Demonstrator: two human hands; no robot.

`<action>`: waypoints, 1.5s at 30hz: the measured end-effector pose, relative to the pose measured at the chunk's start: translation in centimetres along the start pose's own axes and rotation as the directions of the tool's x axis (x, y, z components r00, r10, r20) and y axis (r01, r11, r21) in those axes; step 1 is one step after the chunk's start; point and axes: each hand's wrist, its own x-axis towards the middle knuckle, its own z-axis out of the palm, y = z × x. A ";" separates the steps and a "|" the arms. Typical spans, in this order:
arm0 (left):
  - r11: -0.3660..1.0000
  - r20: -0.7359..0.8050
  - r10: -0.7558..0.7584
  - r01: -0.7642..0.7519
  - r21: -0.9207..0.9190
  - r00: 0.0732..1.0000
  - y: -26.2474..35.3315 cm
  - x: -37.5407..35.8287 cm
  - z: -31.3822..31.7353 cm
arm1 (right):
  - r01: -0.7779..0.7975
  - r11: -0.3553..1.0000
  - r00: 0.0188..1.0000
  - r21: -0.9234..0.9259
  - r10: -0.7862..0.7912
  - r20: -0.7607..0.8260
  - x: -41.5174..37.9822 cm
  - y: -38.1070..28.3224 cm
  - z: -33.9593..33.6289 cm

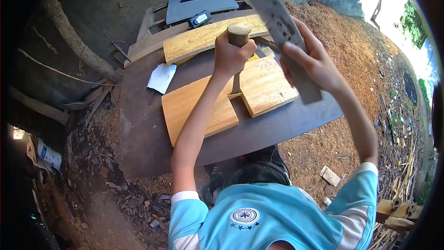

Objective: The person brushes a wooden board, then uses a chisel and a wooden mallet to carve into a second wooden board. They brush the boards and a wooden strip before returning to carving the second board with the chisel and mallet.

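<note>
My left hand [230, 55] is wrapped round the handle of a chisel [237, 84] held upright, its blade pointing down. The blade's lower end is at the narrow gap between two pale wooden pieces: a board on the left [196, 111] and a thicker block on the right [269, 88]. Raised to the right, my right hand [317, 60] grips a long, flat, dark grey bar [273, 16] with dark spots on its face. The bar slants above the block, its upper end running out of view at the top.
A dark tabletop [138, 111] carries the wood. Behind lie a long yellowish board with carved markings [194, 41], a white paper [161, 78], a dark device with a lit screen [200, 19] and a grey panel [203, 3]. Wood shavings [319, 28] are heaped on the right.
</note>
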 end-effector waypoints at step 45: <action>0.966 0.505 0.075 -0.188 0.176 0.860 8.4 -3.6 -6.1 | -0.128 0.876 0.923 0.465 0.277 -0.267 7.0 17.1 3.1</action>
